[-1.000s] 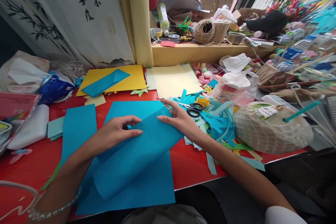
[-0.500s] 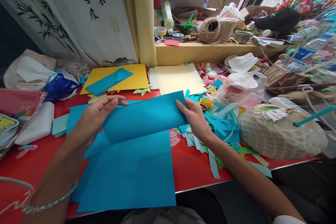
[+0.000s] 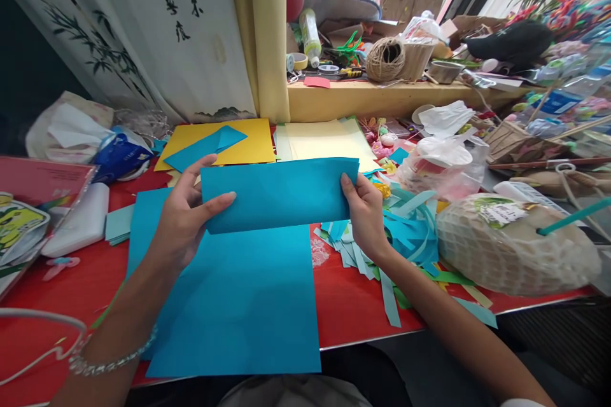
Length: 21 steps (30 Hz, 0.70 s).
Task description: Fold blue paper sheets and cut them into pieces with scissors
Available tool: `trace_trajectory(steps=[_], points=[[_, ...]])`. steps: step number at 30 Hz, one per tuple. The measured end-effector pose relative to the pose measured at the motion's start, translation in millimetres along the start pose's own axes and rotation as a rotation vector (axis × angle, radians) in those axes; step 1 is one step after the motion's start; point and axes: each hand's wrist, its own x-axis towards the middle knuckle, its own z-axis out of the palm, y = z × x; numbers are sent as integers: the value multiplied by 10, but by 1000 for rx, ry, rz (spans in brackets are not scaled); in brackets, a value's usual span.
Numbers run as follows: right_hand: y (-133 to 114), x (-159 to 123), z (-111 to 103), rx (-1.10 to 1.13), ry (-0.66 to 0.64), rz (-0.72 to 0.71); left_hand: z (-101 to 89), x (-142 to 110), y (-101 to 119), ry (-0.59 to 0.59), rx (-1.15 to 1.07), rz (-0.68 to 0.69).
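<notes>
A long strip of folded blue paper (image 3: 281,194) is held up nearly level above the table. At its left end is my left hand (image 3: 188,213), thumb across the front and the other fingers behind, partly hidden. The right edge is pinched by my right hand (image 3: 367,213), thumb in front. Beneath it a large blue sheet (image 3: 243,305) lies flat, reaching the table's front edge. Another blue sheet (image 3: 147,222) pokes out at the left, partly covered by my left arm.
Blue and green paper scraps (image 3: 410,229) are heaped to the right, beside a netted, wrapped coconut (image 3: 510,241) with a straw. Yellow card (image 3: 260,140) with a folded blue piece (image 3: 205,149) on top and cream sheets (image 3: 329,140) lie behind. A tissue pack (image 3: 121,152) stands left.
The folded blue paper has gone from slanted and low to raised and nearly level. My left hand has moved from its upper edge to its left end; my right hand now grips the right edge.
</notes>
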Motion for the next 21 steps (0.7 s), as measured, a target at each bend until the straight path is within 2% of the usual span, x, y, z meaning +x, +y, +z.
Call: trace_trajectory(steps=[2, 8, 12, 17, 21], points=[[-5, 8, 0, 9, -11, 3, 14, 1, -13, 16, -52, -38], [-13, 46, -29, 78, -104, 46, 52, 11, -50, 80, -100, -4], [-7, 62, -45, 103, -86, 27, 68, 21, -80, 92, -135, -34], [11, 79, -45, 83, -78, 7, 104, 11, -105, 221, -160, -79], [-3, 104, -63, 106, -97, -2, 108, -15, -105, 149, -139, -46]])
